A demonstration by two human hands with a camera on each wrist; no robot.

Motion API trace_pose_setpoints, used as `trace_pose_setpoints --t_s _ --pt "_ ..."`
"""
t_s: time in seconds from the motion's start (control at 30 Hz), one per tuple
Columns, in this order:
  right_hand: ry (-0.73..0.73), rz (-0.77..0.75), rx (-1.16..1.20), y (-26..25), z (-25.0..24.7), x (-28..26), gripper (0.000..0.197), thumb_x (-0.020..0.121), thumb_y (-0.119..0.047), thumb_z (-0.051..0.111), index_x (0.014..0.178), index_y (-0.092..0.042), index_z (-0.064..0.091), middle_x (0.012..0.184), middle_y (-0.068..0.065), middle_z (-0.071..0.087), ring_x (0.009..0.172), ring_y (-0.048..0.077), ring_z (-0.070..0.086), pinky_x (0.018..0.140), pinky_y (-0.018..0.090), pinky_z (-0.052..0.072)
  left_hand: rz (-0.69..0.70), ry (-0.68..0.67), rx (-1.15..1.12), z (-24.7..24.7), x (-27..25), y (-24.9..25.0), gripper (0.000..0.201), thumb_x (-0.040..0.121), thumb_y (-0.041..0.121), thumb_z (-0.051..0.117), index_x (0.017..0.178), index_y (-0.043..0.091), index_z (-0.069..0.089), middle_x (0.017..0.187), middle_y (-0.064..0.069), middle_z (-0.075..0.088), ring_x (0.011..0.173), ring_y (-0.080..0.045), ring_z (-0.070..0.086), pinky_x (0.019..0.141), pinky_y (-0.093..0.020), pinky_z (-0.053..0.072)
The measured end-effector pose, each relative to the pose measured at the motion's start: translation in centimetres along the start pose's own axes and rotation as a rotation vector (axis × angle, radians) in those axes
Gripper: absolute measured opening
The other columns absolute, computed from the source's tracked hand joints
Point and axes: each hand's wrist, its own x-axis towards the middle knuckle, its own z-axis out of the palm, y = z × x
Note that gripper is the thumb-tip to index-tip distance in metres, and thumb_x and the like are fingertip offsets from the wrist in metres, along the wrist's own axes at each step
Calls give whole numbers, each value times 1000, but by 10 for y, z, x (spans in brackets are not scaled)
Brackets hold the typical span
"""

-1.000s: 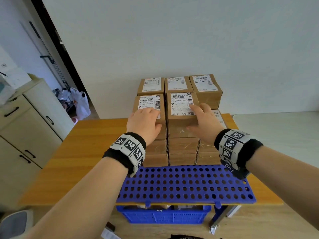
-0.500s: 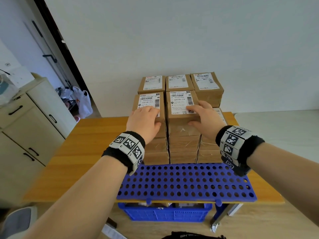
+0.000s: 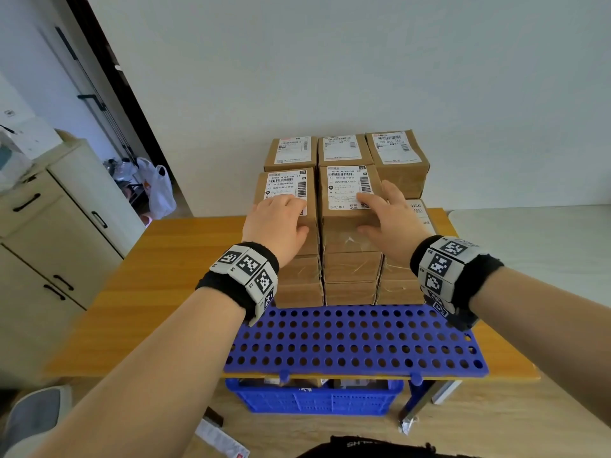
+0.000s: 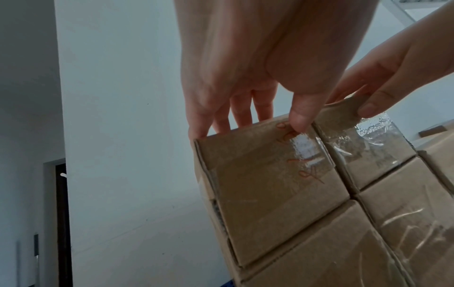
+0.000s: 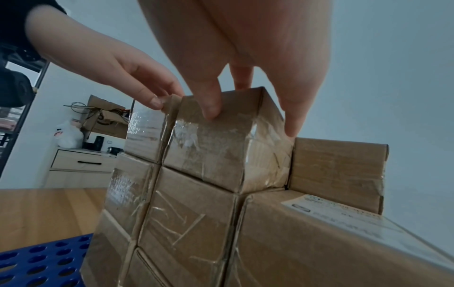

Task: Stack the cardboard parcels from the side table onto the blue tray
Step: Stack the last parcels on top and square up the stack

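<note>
Hidden behind near parcel stacks (image 3: pixel 349 269): lower levels of far row (image 3: pixel 344 153). Partly covered by left hand (image 3: pixel 276 224) and right hand (image 3: pixel 391 223): two top labels (image 3: pixel 347 186). Unreadably small: label print.

Brown parcels (image 3: pixel 350 266) bear white labels (image 3: pixel 344 185); the tray (image 3: pixel 357 342) is blue, hole-patterned.
</note>
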Motion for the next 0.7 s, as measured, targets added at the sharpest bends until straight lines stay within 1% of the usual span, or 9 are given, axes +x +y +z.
trace_pose_setpoints --t_s 0.1,0.2,0.43,0.6,0.7 --pt "33 -66 -50 -1 1 -3 59 89 -27 59 143 -22 33 154 6 19 143 25 13 116 38 17 2 3 4 0 0 1 44 92 33 52 133 18 47 130 0 54 119 -21 49 102 -38 41" --pt "24 -86 -74 1 4 -5 63 88 -33 60 143 -24 32 154 5 21 145 27 10 117 38 13 1 4 9 1 0 1 43 92 33 52 132 19 48 129 0 54 119 -21 49 102 -39 42" --pt "2 -89 -83 2 4 -6 66 88 -37 60 145 -26 27 156 3 17 146 26 5 117 38 11 2 0 24 3 1 0 43 91 35 52 131 19 48 127 0 54 117 -20 49 101 -39 42" --pt "-44 -54 -108 0 -1 -7 70 88 -41 57 147 -29 21 158 3 9 146 28 2 118 41 10 -4 -42 27 0 2 0 48 91 40 51 135 20 44 135 0 49 125 -22 45 105 -40 38" --pt "-62 -38 -109 -3 -4 -9 73 87 -41 58 148 -29 19 158 2 6 146 28 0 118 42 11 -21 -74 21 -4 3 1 50 90 45 51 134 21 44 137 -1 45 127 -23 42 107 -40 35"
